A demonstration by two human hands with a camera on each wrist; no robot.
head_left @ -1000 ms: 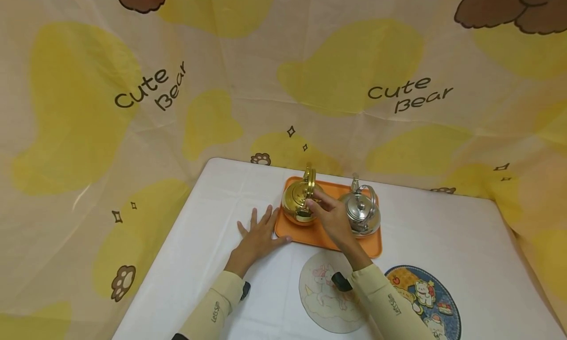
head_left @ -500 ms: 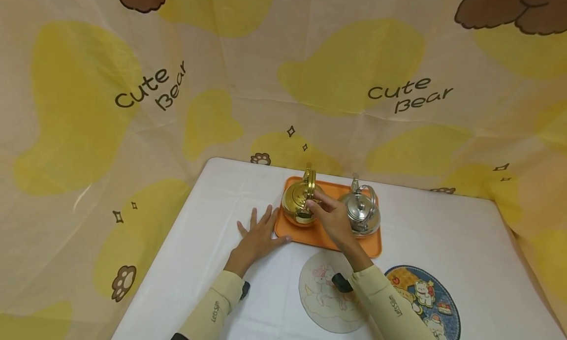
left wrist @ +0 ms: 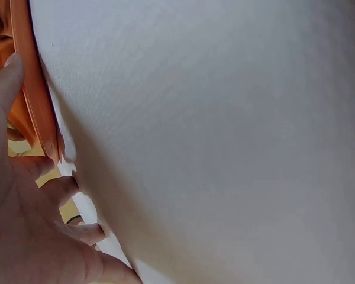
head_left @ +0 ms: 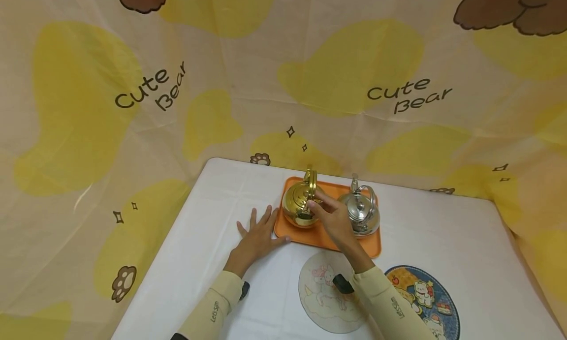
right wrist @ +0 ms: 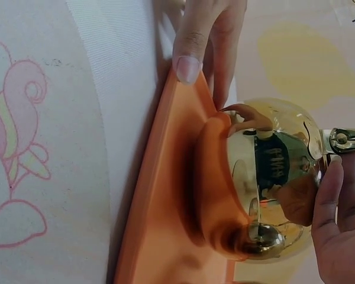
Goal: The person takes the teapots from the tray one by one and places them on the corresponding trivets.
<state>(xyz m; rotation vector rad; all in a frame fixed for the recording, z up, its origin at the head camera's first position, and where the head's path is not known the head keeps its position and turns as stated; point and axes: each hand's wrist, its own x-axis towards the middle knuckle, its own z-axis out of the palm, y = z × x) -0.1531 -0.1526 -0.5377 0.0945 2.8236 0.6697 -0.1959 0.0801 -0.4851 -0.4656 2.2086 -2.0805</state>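
Note:
A shiny gold teapot (head_left: pixel 293 198) stands upright on the left part of an orange tray (head_left: pixel 305 235). My right hand (head_left: pixel 336 224) pinches its raised handle low on the near side, thumb and fingers meeting there. In the right wrist view those right fingertips (right wrist: pixel 332 171) are at the handle's hinge, beside the gold body. A silver teapot (head_left: pixel 362 208) sits on the tray's right part, just beyond that hand. My left hand (head_left: pixel 258 239) lies with fingers spread at the tray's left near corner. Its thumb touches the orange rim (left wrist: pixel 32 77) in the left wrist view.
A pale round mat (head_left: pixel 316 310) with a unicorn drawing lies in front of the tray, partly under the right forearm. To its right is a blue round mat (head_left: pixel 447 293) with cartoon figures. A patterned curtain (head_left: pixel 248 74) hangs behind the white table (head_left: pixel 212 202).
The gold teapot and the right hand on its handle have shifted very slightly toward me and to the right. The left hand, tray and silver teapot look unmoved.

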